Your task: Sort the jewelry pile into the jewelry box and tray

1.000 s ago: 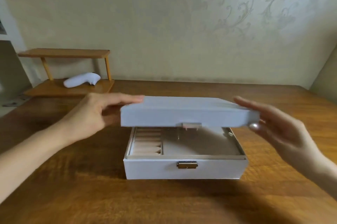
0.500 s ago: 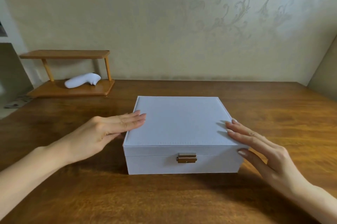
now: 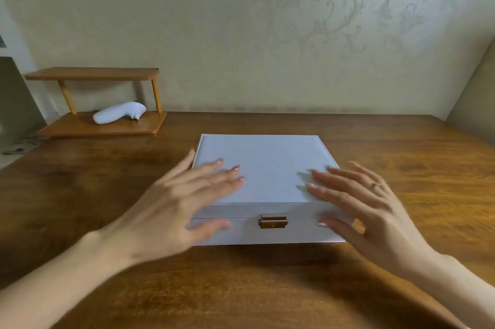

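Observation:
A pale grey jewelry box sits closed in the middle of the wooden table, its brass clasp facing me. My left hand hovers over the box's front left corner with fingers spread and straight, slightly blurred. My right hand is spread over the front right corner, fingertips over the lid, a ring on one finger. Neither hand holds anything. No loose jewelry or tray is visible.
A small two-tier wooden shelf stands at the back left of the table, with a white handheld device lying on its lower board. A patterned wall runs behind the table.
The lid, held half raised a second ago, came down and the box is closed. Both hands then slid from the box's sides toward its front corners, fingers spread.

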{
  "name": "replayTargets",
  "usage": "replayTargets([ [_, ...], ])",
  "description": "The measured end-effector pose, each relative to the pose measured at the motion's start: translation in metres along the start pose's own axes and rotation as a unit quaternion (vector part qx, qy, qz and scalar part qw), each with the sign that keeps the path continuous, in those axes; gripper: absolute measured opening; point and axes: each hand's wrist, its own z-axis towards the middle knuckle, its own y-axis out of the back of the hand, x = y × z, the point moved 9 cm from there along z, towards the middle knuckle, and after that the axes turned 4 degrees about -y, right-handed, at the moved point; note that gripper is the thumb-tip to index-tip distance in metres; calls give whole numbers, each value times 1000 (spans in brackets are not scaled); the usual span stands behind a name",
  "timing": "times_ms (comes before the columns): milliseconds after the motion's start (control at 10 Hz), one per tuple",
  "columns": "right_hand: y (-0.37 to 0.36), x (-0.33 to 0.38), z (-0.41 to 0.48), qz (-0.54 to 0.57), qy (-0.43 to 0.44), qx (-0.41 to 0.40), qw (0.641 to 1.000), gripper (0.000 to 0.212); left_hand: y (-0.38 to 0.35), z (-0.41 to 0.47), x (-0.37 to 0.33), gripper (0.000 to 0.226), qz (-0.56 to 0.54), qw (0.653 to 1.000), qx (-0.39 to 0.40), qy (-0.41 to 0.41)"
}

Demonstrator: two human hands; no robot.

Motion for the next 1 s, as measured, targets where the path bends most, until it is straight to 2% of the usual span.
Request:
replayTargets([
  [100, -14, 27, 3, -5, 45, 0, 999, 44, -22, 10, -21, 69, 82, 996, 29, -20],
  [300, -16, 25, 2, -20, 40, -20, 999, 49, -23, 11, -24, 80, 100, 995, -4, -8],
  [400, -15, 23, 3, -23, 40, -25, 999, 50, -20, 11, -19, 79, 89, 996, 4, 32],
  [500, -13, 16, 2, -11, -5, -34, 999, 51, -13, 3, -7, 71, 15, 990, -21, 140],
  [600, -12, -3, -8, 46, -157, -51, 985, 63, -15, -22, 17, 77, -156, 933, -71, 316],
  [700, -18, -19, -24, 208, -295, -53, 931, 74, -15, -24, 13, 76, -216, 913, -105, 330],
  [800, -17, -24, -29, 273, -332, -74, 900, 67, -16, -22, 12, 74, -221, 909, -110, 336],
  [900, -13, -21, -31, 270, -342, -62, 898, 65, -18, -25, -2, 75, -229, 911, -100, 327],
  [1000, -6, -17, -28, 246, -329, -18, 912, 58, -13, -32, -6, 79, -215, 914, -35, 341],
])
